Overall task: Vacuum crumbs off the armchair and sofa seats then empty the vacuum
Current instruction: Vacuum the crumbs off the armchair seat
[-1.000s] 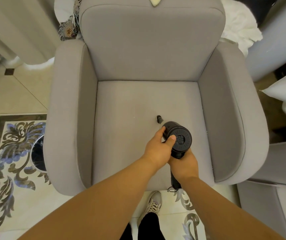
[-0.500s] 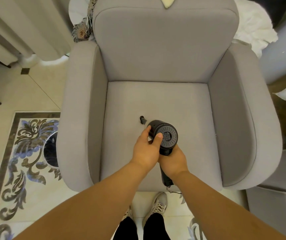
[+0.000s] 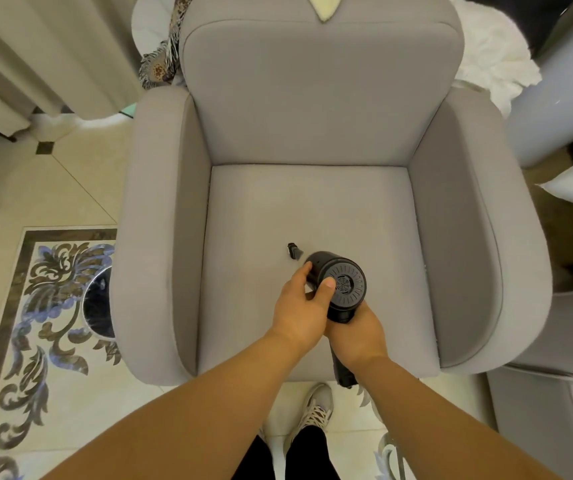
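A grey armchair (image 3: 313, 202) fills the centre of the frame. Just below centre, the left hand (image 3: 300, 306) curls round the round body of a black handheld vacuum (image 3: 342, 285), thumb on its vented rear cap, and the right hand (image 3: 358, 336) grips the handle. The nozzle (image 3: 293, 251) meets the seat cushion. A patterned floor (image 3: 46, 306) shows at lower left.

1. No lettering, brand or number can be read on the vacuum (image 3: 342, 287) (its round rear cap, facing the camera, shows only radial vent slots and a small central grille)
2. The grey armchair (image 3: 313, 109) behind the vacuum bears no label or tag that can be read
3. The floor inlay (image 3: 40, 306) left of the armchair carries ornamental leaf scrolls only, no writing
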Motion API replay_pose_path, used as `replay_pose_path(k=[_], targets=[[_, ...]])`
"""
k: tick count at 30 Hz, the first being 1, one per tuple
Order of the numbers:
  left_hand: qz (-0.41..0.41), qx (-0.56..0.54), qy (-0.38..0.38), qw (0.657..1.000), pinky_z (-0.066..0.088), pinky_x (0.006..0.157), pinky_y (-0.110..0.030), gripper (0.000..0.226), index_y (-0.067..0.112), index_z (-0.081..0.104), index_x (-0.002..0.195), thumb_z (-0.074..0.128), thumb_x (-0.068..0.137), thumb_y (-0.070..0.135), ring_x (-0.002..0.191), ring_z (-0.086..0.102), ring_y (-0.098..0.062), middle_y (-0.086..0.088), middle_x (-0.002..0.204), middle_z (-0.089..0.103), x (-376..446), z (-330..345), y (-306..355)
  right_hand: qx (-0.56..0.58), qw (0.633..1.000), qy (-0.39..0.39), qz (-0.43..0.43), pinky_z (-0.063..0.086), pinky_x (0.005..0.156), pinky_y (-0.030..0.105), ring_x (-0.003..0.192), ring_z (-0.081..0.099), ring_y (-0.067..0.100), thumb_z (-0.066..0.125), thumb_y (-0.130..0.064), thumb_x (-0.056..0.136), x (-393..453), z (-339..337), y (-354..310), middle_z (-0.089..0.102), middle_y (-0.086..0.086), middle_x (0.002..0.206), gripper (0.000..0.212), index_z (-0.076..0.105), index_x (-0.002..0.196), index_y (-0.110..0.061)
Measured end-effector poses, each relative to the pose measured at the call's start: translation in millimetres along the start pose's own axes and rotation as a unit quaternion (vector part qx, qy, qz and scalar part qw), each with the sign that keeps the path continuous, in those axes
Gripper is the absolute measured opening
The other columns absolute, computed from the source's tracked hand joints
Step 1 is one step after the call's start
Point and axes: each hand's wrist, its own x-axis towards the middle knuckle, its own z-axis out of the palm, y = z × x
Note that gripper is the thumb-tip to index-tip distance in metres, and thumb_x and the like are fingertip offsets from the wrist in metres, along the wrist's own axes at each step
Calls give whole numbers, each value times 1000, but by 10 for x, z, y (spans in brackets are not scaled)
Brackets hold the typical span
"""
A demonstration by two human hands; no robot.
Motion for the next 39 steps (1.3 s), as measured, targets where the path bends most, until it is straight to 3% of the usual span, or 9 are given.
replay_pose_path(k=[6,11,18,24,34,39], targets=[[16,1,-55,998,37,96,-18,58,25,31,147,53,94,35,122,52,-13,-2,143,44,-77,334,126,21,998,66,-13,42,59,22,77,61,6,72,-16,80,-58,-356,111,67,-12,84,34,59,108,-30],[7,17,-45,999,37,105,-27,59,24,30,147,53,94,36,125,50,-17,-3,144,44,-13,359,95,30,999,43,-7,44,61,24,80,62,11,72,-14,79,23,-322,161,68,-8,88,36,57,105,-33],[9,32,-45,998,34,97,-20,59,22,30,148,51,95,36,124,50,-16,-1,145,41,-111,283,-46,3,999,31,6,43,61,23,80,59,7,75,-17,76,-76,-272,240,65,-14,88,41,56,109,-32],[22,29,-36,999,36,104,-26,59,23,30,147,52,94,37,125,50,-16,-2,144,43,-150,267,39,14,999,44,-20,40,60,18,78,56,-1,73,-15,78,-138,-292,131,62,-19,85,41,54,106,-37],[9,50,-56,997,32,99,-20,60,21,29,148,51,94,37,130,45,-17,-2,146,42,-141,287,-50,32,999,27,11,45,62,25,80,62,12,73,-13,77,-153,-237,266,69,-7,88,39,58,109,-30],[21,49,-60,997,35,109,-30,60,23,30,147,51,94,38,128,47,-17,-2,145,42,-154,430,92,26,998,55,3,45,61,27,77,64,16,72,-14,77,-167,-453,199,68,-5,83,32,59,102,-30]])
